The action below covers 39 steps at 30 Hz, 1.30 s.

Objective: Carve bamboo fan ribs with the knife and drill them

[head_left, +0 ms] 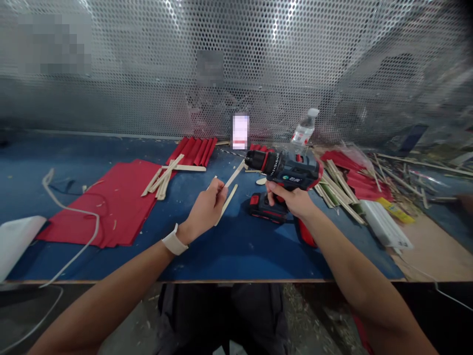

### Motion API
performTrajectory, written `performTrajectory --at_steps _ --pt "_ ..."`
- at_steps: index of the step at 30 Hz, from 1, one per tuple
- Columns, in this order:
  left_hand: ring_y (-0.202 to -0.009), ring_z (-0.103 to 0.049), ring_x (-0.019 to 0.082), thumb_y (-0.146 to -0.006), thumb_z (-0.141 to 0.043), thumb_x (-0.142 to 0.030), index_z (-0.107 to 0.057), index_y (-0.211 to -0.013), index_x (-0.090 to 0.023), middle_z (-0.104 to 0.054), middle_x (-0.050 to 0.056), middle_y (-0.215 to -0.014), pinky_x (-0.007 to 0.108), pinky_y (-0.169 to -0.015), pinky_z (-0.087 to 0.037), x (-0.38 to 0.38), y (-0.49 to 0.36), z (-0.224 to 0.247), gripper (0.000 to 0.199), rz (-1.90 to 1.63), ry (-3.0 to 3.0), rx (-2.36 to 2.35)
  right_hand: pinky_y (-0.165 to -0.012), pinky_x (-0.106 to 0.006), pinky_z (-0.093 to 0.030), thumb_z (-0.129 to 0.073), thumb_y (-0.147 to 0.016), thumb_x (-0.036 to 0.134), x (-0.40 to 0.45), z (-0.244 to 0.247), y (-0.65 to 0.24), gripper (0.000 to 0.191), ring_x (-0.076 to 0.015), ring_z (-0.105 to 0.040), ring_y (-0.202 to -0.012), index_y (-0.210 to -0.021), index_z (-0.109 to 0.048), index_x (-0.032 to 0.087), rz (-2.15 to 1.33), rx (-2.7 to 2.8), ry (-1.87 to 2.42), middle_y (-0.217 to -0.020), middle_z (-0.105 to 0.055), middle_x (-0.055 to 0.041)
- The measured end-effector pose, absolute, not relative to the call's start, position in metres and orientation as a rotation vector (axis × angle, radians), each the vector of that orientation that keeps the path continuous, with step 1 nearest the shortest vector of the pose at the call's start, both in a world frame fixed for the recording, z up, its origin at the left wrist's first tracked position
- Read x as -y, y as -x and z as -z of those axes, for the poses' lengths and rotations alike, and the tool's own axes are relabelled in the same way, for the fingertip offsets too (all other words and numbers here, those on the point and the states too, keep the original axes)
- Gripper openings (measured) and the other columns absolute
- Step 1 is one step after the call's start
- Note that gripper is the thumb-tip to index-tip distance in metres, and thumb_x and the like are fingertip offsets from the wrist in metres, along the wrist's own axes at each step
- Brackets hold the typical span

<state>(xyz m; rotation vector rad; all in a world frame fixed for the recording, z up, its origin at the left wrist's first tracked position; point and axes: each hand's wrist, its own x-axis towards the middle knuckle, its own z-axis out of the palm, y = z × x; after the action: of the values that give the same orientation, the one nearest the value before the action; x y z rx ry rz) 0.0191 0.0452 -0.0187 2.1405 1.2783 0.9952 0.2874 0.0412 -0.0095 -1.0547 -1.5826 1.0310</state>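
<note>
My right hand (291, 197) is wrapped round the grip of a black and red cordless drill (291, 170). Its thin bit points left, above the table. Between the fingers of my left hand (207, 204) is a thin flat wooden strip (236, 171), slanting up to the right toward the drill's chuck; whether the two touch I cannot tell. Another pale strip (228, 202) lies on the blue table top (221, 251) just beyond that hand. A small pale oval piece (261, 181) rests near the drill. Behind it stand red rolled or folded pieces (194, 150).
Red sheets (111, 202) with several wooden strips (164, 180) lie at left, by a white cable (76, 209). On the right are bamboo strips (340, 190), red material (362, 177) and a white power strip (384, 224). A water bottle (305, 130) stands before the perforated metal wall (148, 88).
</note>
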Motion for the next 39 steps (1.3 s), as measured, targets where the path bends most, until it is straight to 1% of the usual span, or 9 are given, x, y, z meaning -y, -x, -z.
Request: performTrajectory --at_steps 2,6,8,13,14,17,22,31,39 --pt "-0.052 -0.048 0.013 -0.107 -0.042 -0.031 -0.042 -0.096 -0.024 -0.045 -0.007 -0.063 0.027 -0.057 -0.031 -0.045 -0.019 0.019 0.013 -1.046 -2.14 -1.247 -0.072 -0.035 -0.052 -0.074 -0.089 0.067 -0.04 0.009 -0.286 0.047 -0.0147 -0.06 -0.056 -0.083 -0.068 0.021 -1.024 1.562 1.062 -0.062 -0.065 0.0012" --pt "-0.05 -0.044 0.012 -0.107 -0.042 -0.032 -0.042 -0.096 -0.024 -0.042 -0.008 -0.063 0.027 -0.055 -0.03 -0.045 -0.019 0.021 0.013 -1.087 -2.131 -1.264 -0.064 -0.034 -0.051 -0.079 -0.082 0.071 -0.041 0.006 -0.284 0.053 -0.0101 -0.057 -0.051 -0.094 -0.071 0.02 -1.058 1.484 1.034 -0.099 -0.077 -0.0054" --pt "-0.049 -0.043 0.012 -0.107 -0.042 -0.034 -0.043 -0.096 -0.024 -0.041 -0.008 -0.061 0.027 -0.054 -0.03 -0.046 -0.019 0.021 0.014 -1.088 -2.127 -1.287 -0.065 -0.035 -0.052 -0.079 -0.082 0.071 -0.042 0.007 -0.285 0.053 -0.0094 -0.057 -0.052 -0.096 -0.072 0.02 -1.074 1.482 1.028 -0.107 -0.077 -0.0068" --pt "-0.048 -0.048 0.015 -0.101 -0.047 -0.042 -0.049 -0.1 -0.025 -0.046 -0.007 -0.057 0.027 -0.053 -0.033 -0.046 -0.019 0.018 0.018 -1.045 -2.088 -1.383 -0.072 -0.036 -0.054 -0.076 -0.085 0.068 -0.043 0.006 -0.284 0.05 -0.0151 -0.061 -0.057 -0.094 -0.073 0.019 -1.087 1.507 1.08 -0.065 -0.067 -0.0009" --pt "-0.048 -0.05 0.016 -0.098 -0.05 -0.044 -0.05 -0.1 -0.025 -0.05 -0.006 -0.058 0.028 -0.053 -0.035 -0.046 -0.018 0.017 0.019 -1.027 -2.075 -1.443 -0.073 -0.035 -0.055 -0.076 -0.085 0.067 -0.043 0.005 -0.283 0.049 -0.015 -0.061 -0.057 -0.093 -0.072 0.019 -1.101 1.516 1.056 -0.063 -0.065 -0.0002" --pt "-0.055 -0.06 0.019 -0.091 -0.055 -0.045 -0.053 -0.1 -0.026 -0.062 -0.004 -0.066 0.03 -0.059 -0.042 -0.051 -0.016 0.013 0.021 -0.951 -2.083 -1.599 -0.065 -0.033 -0.055 -0.079 -0.084 0.061 -0.047 0.001 -0.28 0.044 -0.0129 -0.06 -0.053 -0.089 -0.066 0.019 -1.105 1.507 0.934 -0.074 -0.069 -0.0016" --pt "-0.052 -0.061 0.023 -0.091 -0.049 -0.054 -0.053 -0.099 -0.029 -0.06 -0.005 -0.06 0.033 -0.057 -0.044 -0.056 -0.017 0.01 0.027 -0.863 -2.058 -1.686 -0.059 -0.029 -0.056 -0.079 -0.086 0.049 -0.052 -0.004 -0.279 0.034 -0.0106 -0.062 -0.052 -0.095 -0.063 0.02 -1.099 1.527 0.859 -0.085 -0.071 -0.0005" --pt "-0.059 -0.062 0.02 -0.099 -0.046 -0.049 -0.054 -0.094 -0.025 -0.059 -0.003 -0.064 0.031 -0.062 -0.046 -0.054 -0.013 0.016 0.026 -0.875 -2.102 -1.524 -0.063 -0.032 -0.058 -0.08 -0.085 0.054 -0.047 -0.001 -0.282 0.04 -0.0125 -0.063 -0.056 -0.095 -0.063 0.018 -1.132 1.496 0.872 -0.079 -0.07 -0.0023" --pt "-0.052 -0.053 0.016 -0.102 -0.044 -0.042 -0.05 -0.091 -0.023 -0.051 -0.005 -0.06 0.027 -0.056 -0.037 -0.048 -0.02 0.013 0.023 -0.891 -2.128 -1.445 -0.071 -0.035 -0.059 -0.08 -0.082 0.052 -0.047 0.009 -0.291 0.045 -0.0159 -0.068 -0.068 -0.106 -0.065 0.017 -1.2 1.492 0.76 -0.093 -0.074 -0.0068"
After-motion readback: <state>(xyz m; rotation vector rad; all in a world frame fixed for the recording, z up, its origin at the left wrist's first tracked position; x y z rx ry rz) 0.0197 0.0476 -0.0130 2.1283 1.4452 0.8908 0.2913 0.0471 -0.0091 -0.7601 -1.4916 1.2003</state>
